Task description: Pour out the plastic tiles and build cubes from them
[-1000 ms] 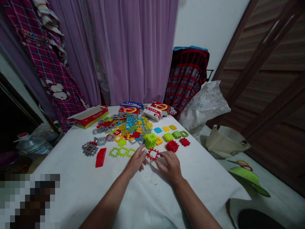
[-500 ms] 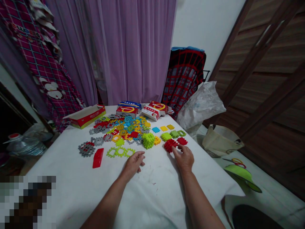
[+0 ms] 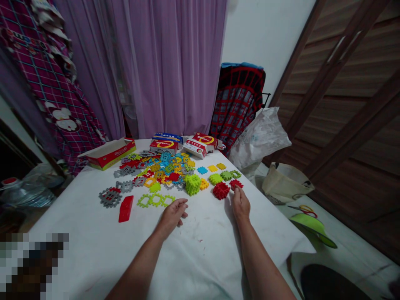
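Note:
My right hand [image 3: 241, 205] reaches over the table with its fingers stretched out, the tips at the near edge of a flat red toothed tile [image 3: 236, 183]. The tile lies on the cloth. Just left of this hand sits a red cube [image 3: 221, 191] built from interlocking tiles. My left hand [image 3: 173, 214] hovers or rests low over the cloth, fingers loosely bent and apart, holding nothing. Beyond it stands a lime green cube [image 3: 193, 184] of the same sort. A lime strip of joined tile frames [image 3: 156, 200] lies to its upper left.
A heap of mixed tiles [image 3: 168, 164] covers the table's back middle. Single green tiles [image 3: 215, 179] and yellow tiles [image 3: 213, 168] lie at right. A red plastic piece [image 3: 126, 209], an open red carton [image 3: 111, 154] and small boxes [image 3: 200, 146] stand around. A plastic bag [image 3: 259, 133] hangs beyond the right edge.
My right hand has moved off the red cube to the right, onto the edge of the red tile. The left hand keeps its place. The view has shifted slightly.

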Available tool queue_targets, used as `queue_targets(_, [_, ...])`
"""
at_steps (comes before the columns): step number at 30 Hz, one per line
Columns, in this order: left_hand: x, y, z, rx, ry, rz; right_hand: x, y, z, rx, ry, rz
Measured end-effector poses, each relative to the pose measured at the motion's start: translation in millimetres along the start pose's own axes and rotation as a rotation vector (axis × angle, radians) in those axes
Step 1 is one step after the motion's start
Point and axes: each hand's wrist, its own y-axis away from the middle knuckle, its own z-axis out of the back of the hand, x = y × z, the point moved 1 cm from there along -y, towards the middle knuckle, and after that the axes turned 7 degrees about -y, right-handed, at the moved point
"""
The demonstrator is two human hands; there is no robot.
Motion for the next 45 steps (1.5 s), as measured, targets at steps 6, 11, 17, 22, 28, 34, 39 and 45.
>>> queue_targets(6, [2.6, -1.1, 0.5, -0.001, 0.023, -0.004, -5.4, -1.6, -5.6, 0.080, -0.090, 0.000])
queue_targets(11, [3.0, -2.0, 3.6, -0.033, 0.122, 0.013, -4.1, 0.2, -5.3, 0.090, -0.087, 0.011])
queue_targets(17, [-4.2, -0.4, 3.5, -0.097, 0.243, 0.059, -3.3, 0.8, -3.2, 0.077, -0.070, -0.045])
queue_targets(22, [-8.0, 0.8, 11.4, -0.119, 0.236, 0.072, -3.8, 1.3, -0.2, 0.043, -0.125, -0.086])
queue_targets(28, [2.3, 0.2, 50.6, -0.215, -0.004, -0.017, 7.1, 10.5, 8.1, -0.137, -0.125, -0.025])
queue_targets(34, [12.6, 11.2, 94.8, -0.465, -0.554, -0.479, 35.8, 47.3, -21.2, -0.038, -0.117, 0.357])
queue_targets(39, [22.6, 23.2, 118.7, -0.461, -0.930, -0.767, 78.4, 94.5, -79.0, 0.379, -0.123, 0.699])
queue_targets(45, [33.4, 26.1, 136.0, -0.531, -1.115, -0.652, 102.0, 114.5, -137.3, 0.545, 0.089, 0.681])
